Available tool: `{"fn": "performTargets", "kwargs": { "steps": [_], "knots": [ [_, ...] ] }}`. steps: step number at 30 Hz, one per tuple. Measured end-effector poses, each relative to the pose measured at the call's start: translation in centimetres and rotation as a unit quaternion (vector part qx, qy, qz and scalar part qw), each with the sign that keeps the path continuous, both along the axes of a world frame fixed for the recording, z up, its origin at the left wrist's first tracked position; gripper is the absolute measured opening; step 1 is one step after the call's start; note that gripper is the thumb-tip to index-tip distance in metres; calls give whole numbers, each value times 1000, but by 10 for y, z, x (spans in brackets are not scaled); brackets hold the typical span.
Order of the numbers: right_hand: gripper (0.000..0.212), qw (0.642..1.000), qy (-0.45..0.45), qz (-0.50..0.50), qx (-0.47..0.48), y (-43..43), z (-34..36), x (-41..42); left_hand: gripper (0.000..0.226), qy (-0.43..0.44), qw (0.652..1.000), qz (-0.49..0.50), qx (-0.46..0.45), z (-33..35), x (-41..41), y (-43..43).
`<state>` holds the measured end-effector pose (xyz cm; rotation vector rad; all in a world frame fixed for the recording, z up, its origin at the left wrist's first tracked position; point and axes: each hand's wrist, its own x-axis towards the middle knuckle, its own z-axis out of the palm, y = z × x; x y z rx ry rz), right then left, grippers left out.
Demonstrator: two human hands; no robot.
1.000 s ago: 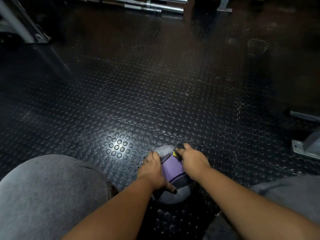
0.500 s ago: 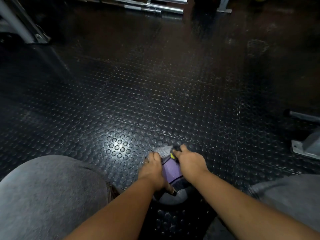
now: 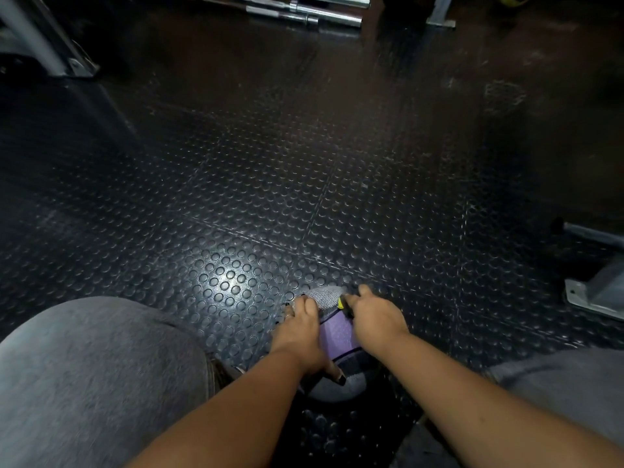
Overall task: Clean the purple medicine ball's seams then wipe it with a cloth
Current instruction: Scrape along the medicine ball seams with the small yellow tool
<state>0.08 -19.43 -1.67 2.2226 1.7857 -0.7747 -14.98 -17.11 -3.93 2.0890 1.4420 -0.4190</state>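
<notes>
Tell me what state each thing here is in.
Ball, resting on the floor, steadied.
Left hand, holds the ball's side.
Right hand, grips the tool.
Tool, yellow and black, held at the ball's top; tip hidden.
Barbells, lying on the floor, untouched.

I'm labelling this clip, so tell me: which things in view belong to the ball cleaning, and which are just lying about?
In the job: purple medicine ball, left hand holding its side, right hand gripping a small black-and-yellow tool at its seam.

Lying about: barbells at the far edge, metal frame leg far left, metal foot plate at right.
</notes>
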Motion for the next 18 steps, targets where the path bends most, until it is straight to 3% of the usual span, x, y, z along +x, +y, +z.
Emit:
{"fn": "performTargets", "kwargs": {
  "steps": [7, 12, 18],
  "knots": [
    [51, 993, -16, 113, 43, -13, 18, -16, 107, -25, 999, 16, -17, -3, -6, 2],
    [64, 998, -19, 53, 6, -2, 6, -8, 112, -12, 1000, 0, -13, -3, -9, 3],
    [64, 1000, -27, 0, -7, 10, -8, 8, 118, 3, 1000, -11, -2, -7, -5, 0]
  ]
}}
